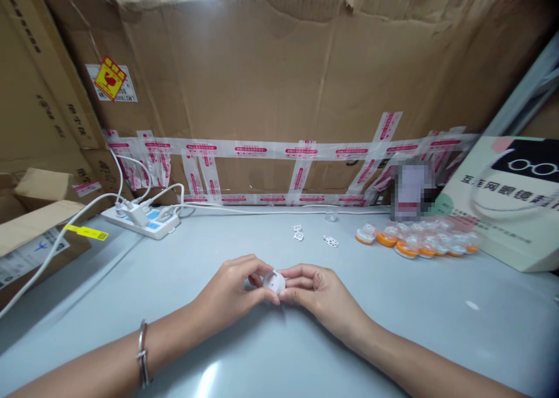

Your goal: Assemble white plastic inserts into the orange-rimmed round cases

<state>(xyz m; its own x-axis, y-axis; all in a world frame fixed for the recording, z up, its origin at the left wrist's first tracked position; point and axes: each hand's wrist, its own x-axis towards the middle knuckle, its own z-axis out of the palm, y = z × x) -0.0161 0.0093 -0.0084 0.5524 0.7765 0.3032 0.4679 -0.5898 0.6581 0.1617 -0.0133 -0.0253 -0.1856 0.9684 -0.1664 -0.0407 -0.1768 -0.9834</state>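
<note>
Between my two hands is a small round white plastic cup-like part [275, 283], its hollow side facing me. My left hand [247, 281] is closed on its left edge, with thumb below and fingers above. From the other side, my right hand [308, 284] pinches the same part between thumb and fingertips. Both hands are just above the table, and the fingers hide the part's edges. Beyond them lie small white flat pieces with cut-outs [331, 242] and a pair of similar white pieces [298, 235]. A clear round plastic piece [331, 216] sits farther back.
Several orange-and-white round parts with clear domes [407, 248] cluster at the right. Behind them stand a blurred-out object [411, 191] and a printed white bag or board [493, 212]. A power strip [152, 222] with white cables is at left, near an open carton [43, 241]. A large cardboard box [244, 84] walls the back.
</note>
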